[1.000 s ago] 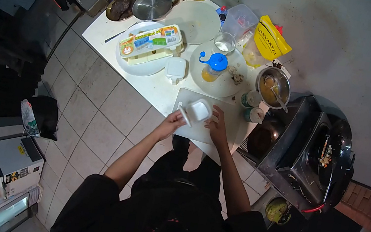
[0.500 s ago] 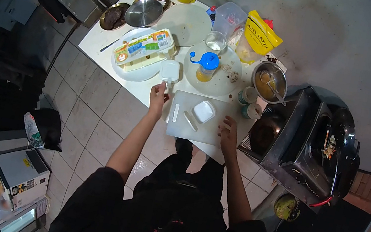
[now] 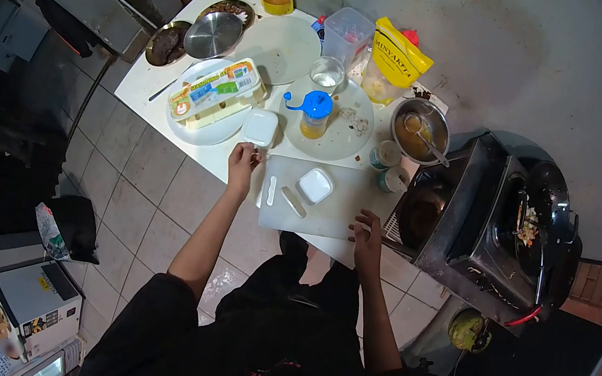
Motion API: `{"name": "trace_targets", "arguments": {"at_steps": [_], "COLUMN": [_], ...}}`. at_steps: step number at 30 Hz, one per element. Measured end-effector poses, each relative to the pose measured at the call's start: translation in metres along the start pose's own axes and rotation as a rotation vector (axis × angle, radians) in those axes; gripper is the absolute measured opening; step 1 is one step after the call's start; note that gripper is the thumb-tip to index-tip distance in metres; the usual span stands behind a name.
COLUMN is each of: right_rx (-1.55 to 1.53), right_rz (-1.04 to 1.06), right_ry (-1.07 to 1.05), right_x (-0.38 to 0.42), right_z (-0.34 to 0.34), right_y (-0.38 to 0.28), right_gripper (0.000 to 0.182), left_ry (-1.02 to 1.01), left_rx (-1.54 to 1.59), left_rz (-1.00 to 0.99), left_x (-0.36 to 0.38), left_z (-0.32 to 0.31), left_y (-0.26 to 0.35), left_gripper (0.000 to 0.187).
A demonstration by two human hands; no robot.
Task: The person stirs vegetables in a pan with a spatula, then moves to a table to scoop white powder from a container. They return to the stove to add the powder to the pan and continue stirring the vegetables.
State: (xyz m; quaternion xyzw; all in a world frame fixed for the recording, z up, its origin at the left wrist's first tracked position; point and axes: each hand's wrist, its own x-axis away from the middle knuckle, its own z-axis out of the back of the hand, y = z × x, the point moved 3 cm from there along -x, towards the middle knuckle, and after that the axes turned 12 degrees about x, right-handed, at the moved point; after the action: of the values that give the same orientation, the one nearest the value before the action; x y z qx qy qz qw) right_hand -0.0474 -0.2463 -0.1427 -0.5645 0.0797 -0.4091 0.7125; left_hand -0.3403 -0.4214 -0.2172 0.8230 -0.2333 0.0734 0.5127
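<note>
My left hand (image 3: 241,164) is at the front edge of the table, fingers loosely bent and apart, with its fingertips right at the near edge of a square white-lidded container (image 3: 259,127). On the right, my right hand (image 3: 366,236) hovers by the right part of a white cutting board (image 3: 336,214), fingers spread and holding nothing. A small white square dish (image 3: 315,186) lies on the board. Beside the dish is a narrow pale strip (image 3: 294,201), slanting toward the board's front.
Behind the board, a plate (image 3: 336,148) bears a blue-capped bottle (image 3: 316,114). An egg carton (image 3: 217,93) rests on another plate at left. A steel bowl (image 3: 420,128) with a ladle and two small tubs (image 3: 393,178) stand right, near the stove (image 3: 470,234). Yellow oil pouches (image 3: 401,57) stand behind.
The view has shifted slightly, so the table things appear lower and further left. Relative to the board, my right hand has moved slightly right; my left hand stays by the white-lidded container.
</note>
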Motion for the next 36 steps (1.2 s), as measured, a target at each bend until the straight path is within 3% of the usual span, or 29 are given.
{"name": "trace_targets", "arguments": {"at_steps": [7, 10, 12, 17, 19, 20, 22, 23, 25, 36], "right_rx": [0.091, 0.15, 0.214, 0.289, 0.612, 0.611, 0.907, 0.909, 1.218, 1.207], "right_rz": [0.302, 0.468, 0.56, 0.684, 0.978, 0.978, 1.106, 1.106, 1.145, 1.201], "right_ry": [-0.021, -0.056, -0.107, -0.136, -0.038, -0.037, -0.036, -0.033, 0.012, 0.083], "right_x": [0.008, 0.005, 0.003, -0.011, -0.018, -0.023, -0.03, -0.036, -0.046, -0.032], "right_z": [0.0, -0.006, -0.011, -0.027, -0.033, -0.035, -0.043, -0.045, -0.053, -0.043], "right_y": [-0.093, -0.132, -0.157, -0.188, -0.202, -0.209, -0.224, -0.227, -0.229, -0.225], "right_gripper": [0.027, 0.024, 0.023, 0.025, 0.03, 0.03, 0.03, 0.03, 0.027, 0.02], "left_ry": [-0.24, -0.267, -0.218, -0.211, -0.267, -0.268, -0.356, -0.359, -0.392, -0.407], "left_rx": [-0.055, -0.09, -0.142, -0.164, -0.267, -0.268, -0.296, -0.295, -0.343, -0.271], "left_rz": [-0.016, -0.035, -0.005, -0.055, -0.053, -0.054, -0.103, -0.104, -0.108, -0.076], "left_x": [0.061, 0.084, 0.094, 0.118, 0.123, 0.125, 0.129, 0.13, 0.131, 0.124], "left_z": [-0.011, -0.015, -0.009, -0.024, -0.032, -0.036, -0.048, -0.051, -0.056, -0.049], "left_y": [0.061, 0.074, 0.075, 0.086, 0.092, 0.095, 0.1, 0.101, 0.103, 0.088], "left_gripper": [0.016, 0.012, 0.025, 0.017, 0.014, 0.014, 0.012, 0.012, 0.012, 0.017]}}
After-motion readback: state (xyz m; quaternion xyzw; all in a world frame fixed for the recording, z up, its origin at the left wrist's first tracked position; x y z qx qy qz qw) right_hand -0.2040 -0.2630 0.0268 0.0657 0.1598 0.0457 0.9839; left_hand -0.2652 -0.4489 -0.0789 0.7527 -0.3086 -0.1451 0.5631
